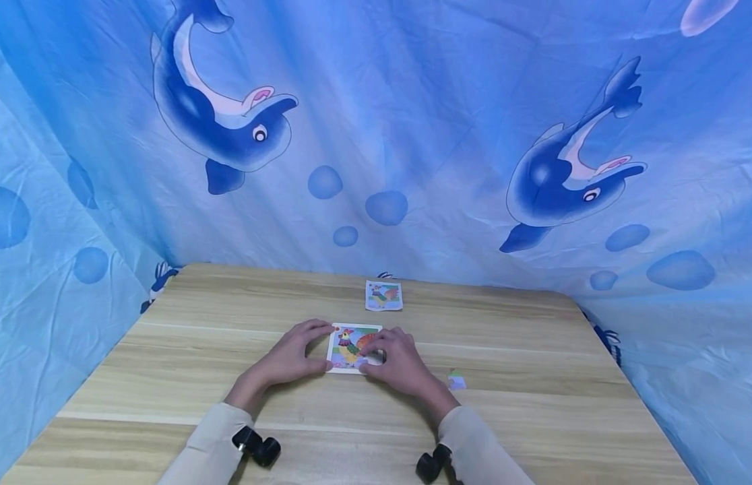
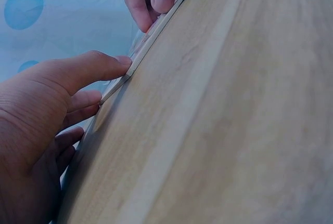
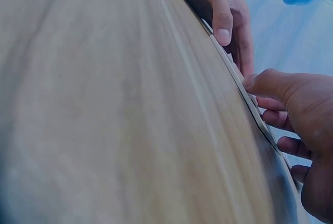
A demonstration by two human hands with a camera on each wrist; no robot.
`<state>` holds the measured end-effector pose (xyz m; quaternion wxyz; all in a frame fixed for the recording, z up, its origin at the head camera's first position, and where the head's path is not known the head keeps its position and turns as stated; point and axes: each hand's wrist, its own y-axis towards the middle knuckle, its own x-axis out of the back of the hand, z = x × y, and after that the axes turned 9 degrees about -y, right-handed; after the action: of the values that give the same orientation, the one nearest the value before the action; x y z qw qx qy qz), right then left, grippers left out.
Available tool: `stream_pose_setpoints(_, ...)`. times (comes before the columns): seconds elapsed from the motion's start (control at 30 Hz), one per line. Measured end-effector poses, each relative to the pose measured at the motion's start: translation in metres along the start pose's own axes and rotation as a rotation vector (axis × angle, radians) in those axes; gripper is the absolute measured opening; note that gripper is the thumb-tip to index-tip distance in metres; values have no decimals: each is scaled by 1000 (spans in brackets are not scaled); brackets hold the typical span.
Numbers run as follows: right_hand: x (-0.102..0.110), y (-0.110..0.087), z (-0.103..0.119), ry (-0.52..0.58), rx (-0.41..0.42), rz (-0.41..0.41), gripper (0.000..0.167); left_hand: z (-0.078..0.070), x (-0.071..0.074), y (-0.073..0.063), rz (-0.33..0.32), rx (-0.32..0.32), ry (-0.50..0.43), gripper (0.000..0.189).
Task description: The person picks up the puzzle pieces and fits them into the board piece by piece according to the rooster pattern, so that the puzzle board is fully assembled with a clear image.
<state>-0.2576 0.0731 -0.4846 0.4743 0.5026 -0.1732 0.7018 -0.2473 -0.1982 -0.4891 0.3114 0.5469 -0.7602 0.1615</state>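
A small square jigsaw puzzle [image 1: 350, 341] with a white border and a colourful rooster picture lies on the wooden table between both hands. At its left side, my left hand [image 1: 296, 351] holds the border, thumb near the lower corner and index finger near the upper one. From the right, my right hand [image 1: 401, 362] grips the puzzle with bent fingers; its thumb and a fingertip lie over the lower right part. That hand hides much of the right side. A loose puzzle piece [image 1: 456, 379], green and lavender, rests to the right of the right hand.
Beyond the puzzle lies a paper card [image 1: 384, 296] with a matching rooster picture. The wooden table [image 1: 242, 296] ends at a blue curtain [image 1: 436, 162] printed with dolphins. Both sleeves carry black wrist mounts.
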Motion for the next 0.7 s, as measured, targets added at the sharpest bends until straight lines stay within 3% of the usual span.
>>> stream_pose_setpoints(0.3,-1,1,0,7,23,-10,22,1,0,-1,-4,-4,4,73)
stream_pose_setpoints(0.5,-4,4,3,66,80,-33,18,2,-1,0,-5,-4,3,74)
stream_pose_setpoints(0.7,-7,6,5,55,91,-25,17,2,0,0,-5,-9,4,74)
